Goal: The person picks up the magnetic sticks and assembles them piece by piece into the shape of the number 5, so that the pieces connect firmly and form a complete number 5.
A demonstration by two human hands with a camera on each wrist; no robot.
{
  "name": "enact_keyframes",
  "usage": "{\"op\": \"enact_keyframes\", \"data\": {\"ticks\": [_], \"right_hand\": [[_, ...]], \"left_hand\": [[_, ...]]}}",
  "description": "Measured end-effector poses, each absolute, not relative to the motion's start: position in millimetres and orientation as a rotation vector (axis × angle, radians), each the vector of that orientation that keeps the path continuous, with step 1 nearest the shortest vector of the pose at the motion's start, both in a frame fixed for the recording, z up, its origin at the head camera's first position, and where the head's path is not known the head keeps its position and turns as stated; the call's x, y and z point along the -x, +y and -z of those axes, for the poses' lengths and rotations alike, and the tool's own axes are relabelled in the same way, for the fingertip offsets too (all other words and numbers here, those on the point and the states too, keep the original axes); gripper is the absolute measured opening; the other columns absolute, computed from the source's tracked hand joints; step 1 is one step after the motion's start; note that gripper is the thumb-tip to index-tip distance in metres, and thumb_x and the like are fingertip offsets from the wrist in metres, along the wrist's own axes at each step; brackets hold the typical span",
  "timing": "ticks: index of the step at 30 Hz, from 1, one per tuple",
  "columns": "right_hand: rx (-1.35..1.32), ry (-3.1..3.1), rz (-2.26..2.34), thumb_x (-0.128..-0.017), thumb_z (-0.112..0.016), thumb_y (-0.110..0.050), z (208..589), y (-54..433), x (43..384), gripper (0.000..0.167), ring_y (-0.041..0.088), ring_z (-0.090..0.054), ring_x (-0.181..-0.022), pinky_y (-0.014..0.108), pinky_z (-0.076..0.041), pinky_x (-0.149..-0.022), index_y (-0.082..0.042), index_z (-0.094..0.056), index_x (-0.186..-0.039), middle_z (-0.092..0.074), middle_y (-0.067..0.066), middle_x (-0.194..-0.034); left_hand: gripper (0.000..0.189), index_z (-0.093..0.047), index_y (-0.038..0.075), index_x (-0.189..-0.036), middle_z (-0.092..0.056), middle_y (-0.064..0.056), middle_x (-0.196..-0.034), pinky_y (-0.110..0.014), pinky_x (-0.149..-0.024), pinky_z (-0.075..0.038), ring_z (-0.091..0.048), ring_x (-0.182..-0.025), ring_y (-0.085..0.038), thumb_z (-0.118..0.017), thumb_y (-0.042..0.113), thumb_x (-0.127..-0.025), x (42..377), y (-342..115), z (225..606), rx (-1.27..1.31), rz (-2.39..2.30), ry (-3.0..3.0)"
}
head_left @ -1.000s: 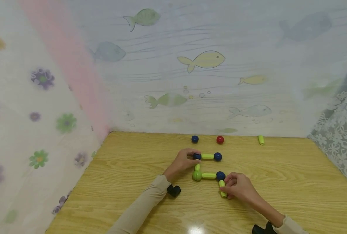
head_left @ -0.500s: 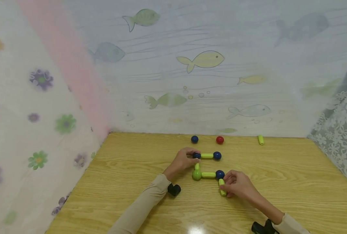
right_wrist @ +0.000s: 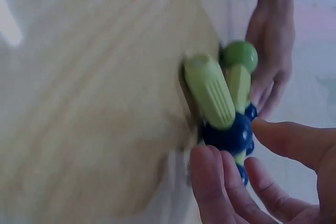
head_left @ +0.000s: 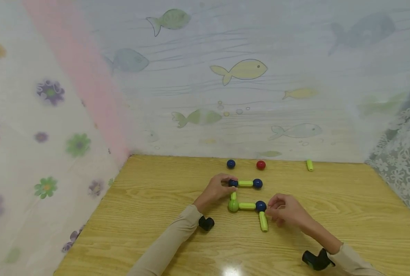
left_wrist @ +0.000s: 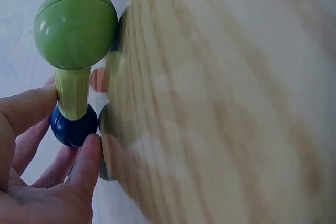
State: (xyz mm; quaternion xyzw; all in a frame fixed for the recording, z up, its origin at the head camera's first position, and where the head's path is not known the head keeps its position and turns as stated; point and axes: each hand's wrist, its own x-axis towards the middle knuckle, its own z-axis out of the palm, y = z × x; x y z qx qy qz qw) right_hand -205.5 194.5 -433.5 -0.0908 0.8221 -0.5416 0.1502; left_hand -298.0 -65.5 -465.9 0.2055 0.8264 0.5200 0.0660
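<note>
A magnetic-looking chain of yellow-green rods and balls lies on the table. My left hand pinches the dark blue ball at its far left corner. From there one rod runs right to another blue ball, and a second rod comes toward me to a green ball. A further rod links the green ball to the near blue ball, from which a rod points toward me. Beside that ball my right hand has its fingers loosely bent, holding nothing.
Toward the back of the wooden table lie a blue ball, a red ball and a loose yellow-green rod. A fish-patterned sheet rises behind the table, with a flowered one at left.
My right hand has let go of the rod at the near right and moved slightly up and right, away from it. The left hand keeps its hold on the blue ball.
</note>
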Motion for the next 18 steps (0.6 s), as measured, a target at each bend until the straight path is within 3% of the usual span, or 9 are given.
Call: {"op": "enact_keyframes", "data": {"ticks": [11,18], "right_hand": [[0.249,2.537,1.555,-0.091,-0.064,-0.010,428,211,268,0.031,0.032,-0.062,-0.076,0.040,-0.056,-0.064,0.012,-0.053,-0.110,-0.061,0.021,-0.097],[0.244,2.678,1.526,-0.090,-0.064,-0.011,436,213,306,0.044,0.043,-0.054,-0.103,0.043,-0.055,-0.076,0.010,-0.048,-0.126,-0.051,0.032,-0.119]], "left_hand": [[0.028,-0.069,0.011,-0.113,-0.057,-0.004,-0.115,-0.026,-0.085,-0.049,-0.058,-0.104,-0.019,-0.073,0.015,-0.085,298,-66,465,-0.589,-1.529,2.524],[0.028,-0.069,0.012,-0.112,-0.058,-0.004,-0.115,-0.027,-0.086,-0.049,-0.059,-0.105,-0.020,-0.073,0.016,-0.084,297,-65,464,-0.589,-1.550,2.514]]}}
